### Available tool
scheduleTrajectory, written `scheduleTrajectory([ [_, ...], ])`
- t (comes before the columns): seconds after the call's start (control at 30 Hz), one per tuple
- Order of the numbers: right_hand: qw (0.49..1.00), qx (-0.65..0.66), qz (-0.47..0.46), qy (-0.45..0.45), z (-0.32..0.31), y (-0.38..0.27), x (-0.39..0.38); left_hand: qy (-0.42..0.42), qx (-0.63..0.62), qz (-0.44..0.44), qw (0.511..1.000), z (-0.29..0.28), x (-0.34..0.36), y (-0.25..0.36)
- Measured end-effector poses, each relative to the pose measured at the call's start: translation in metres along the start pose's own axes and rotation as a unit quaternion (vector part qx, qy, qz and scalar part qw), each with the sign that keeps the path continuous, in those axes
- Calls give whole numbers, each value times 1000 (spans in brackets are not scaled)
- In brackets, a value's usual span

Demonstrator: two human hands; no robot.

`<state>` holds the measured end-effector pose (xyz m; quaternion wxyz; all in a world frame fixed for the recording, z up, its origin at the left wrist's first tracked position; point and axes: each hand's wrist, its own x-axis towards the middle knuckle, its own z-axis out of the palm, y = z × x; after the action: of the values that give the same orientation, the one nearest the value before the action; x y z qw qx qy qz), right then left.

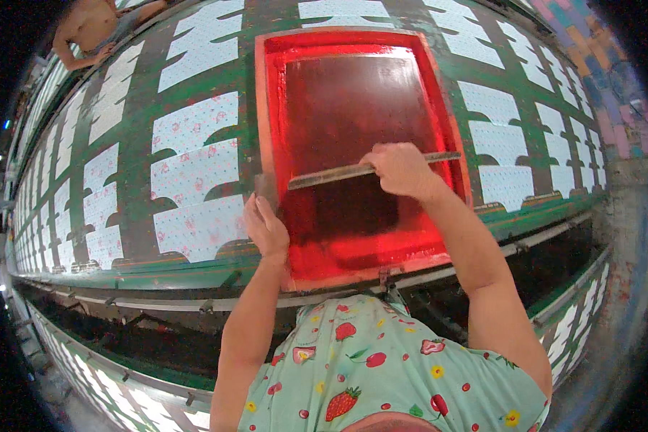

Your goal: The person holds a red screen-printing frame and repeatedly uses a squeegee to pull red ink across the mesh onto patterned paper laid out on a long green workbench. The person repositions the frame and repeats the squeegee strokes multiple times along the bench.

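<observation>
A red-framed printing screen (439,108) wet with red ink lies on a long green table (252,137). My right hand (399,169) grips the middle of a long squeegee bar (324,175) that lies across the screen's mesh. My left hand (266,227) presses on the screen's left frame edge, fingers together. White cut fabric pieces (194,173) with small red prints lie in rows on the table on both sides of the screen.
Another person's bare arm and torso (93,29) lean over the table at the far left. A metal rail (194,277) runs along the table's near edge, with a lower shelf (122,389) of more white pieces below. A tiled floor (612,79) shows at the right.
</observation>
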<state>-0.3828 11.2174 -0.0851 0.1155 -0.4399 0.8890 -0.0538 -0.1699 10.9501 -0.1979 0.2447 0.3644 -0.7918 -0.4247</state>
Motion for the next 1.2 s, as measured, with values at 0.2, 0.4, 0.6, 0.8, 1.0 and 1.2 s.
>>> scheduleTrajectory([
  [0.2, 1000, 3, 19, 15, 32, -74, -107, -25, -95, -1, 995, 1, 4, -10],
  [0.4, 1000, -15, 26, -2, 52, -121, -167, -41, -106, -4, 994, -3, 3, -7],
  [0.6, 993, 75, -10, 88, 64, -128, -194, -19, -59, 37, 997, -2, 5, 3],
  [0.8, 976, 158, -105, 105, 63, -89, -217, 18, 49, 58, 997, -3, -5, 20],
  [1.0, 941, 197, -33, 272, 60, 4, -277, 27, 120, 26, 992, 1, 3, 14],
  [1.2, 900, 224, 148, 343, 75, 86, -309, 12, 117, -13, 993, 1, 5, 13],
])
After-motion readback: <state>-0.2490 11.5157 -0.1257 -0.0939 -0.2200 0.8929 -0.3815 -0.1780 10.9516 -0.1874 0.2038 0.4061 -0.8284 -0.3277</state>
